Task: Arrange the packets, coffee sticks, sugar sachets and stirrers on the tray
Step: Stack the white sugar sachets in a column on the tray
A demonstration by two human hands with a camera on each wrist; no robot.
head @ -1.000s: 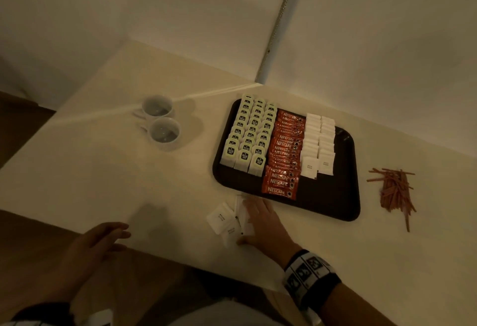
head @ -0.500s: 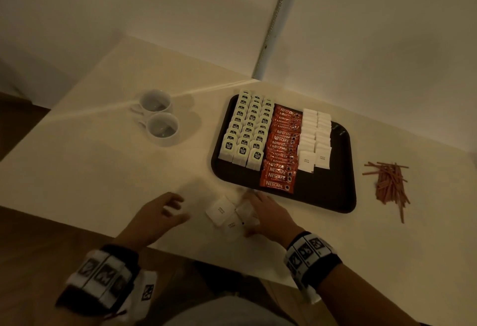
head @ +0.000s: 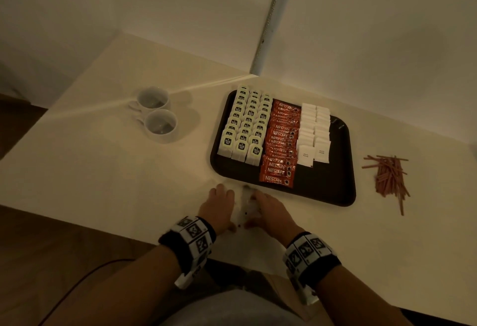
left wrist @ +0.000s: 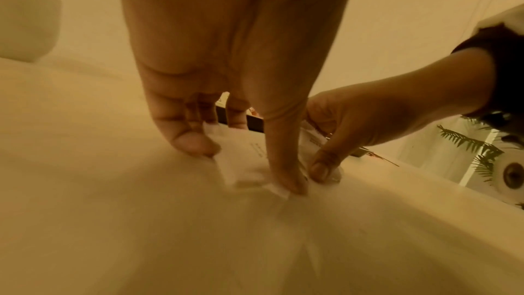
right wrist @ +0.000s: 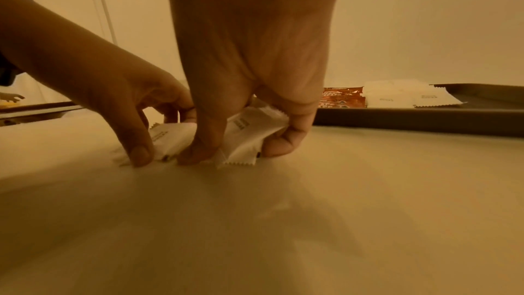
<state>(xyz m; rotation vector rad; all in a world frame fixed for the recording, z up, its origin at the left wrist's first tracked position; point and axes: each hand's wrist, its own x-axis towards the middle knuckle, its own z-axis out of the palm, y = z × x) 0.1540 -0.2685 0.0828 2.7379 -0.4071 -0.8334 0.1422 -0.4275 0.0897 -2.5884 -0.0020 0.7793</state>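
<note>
A dark tray point(head: 322, 191) holds rows of tea packets point(head: 242, 132), red coffee sticks point(head: 281, 145) and white sugar sachets point(head: 313, 134). Brown stirrers point(head: 389, 178) lie in a loose pile on the table right of the tray. Just in front of the tray, a few loose white sachets point(head: 246, 209) sit bunched between both hands. My left hand point(head: 222, 207) grips one sachet point(right wrist: 173, 136) from the left, thumb and fingertips on its edges. My right hand point(right wrist: 238, 149) pinches another sachet point(right wrist: 249, 134), tilted up off the table.
Two white cups point(head: 160, 122) stand on the table left of the tray. The table's front edge point(head: 129, 232) runs just behind my wrists. A wall with a metal strip point(head: 271, 16) closes the far side.
My left hand came up from below the table edge and moved right to the loose sachets. The scattered sachets are now bunched together between both hands.
</note>
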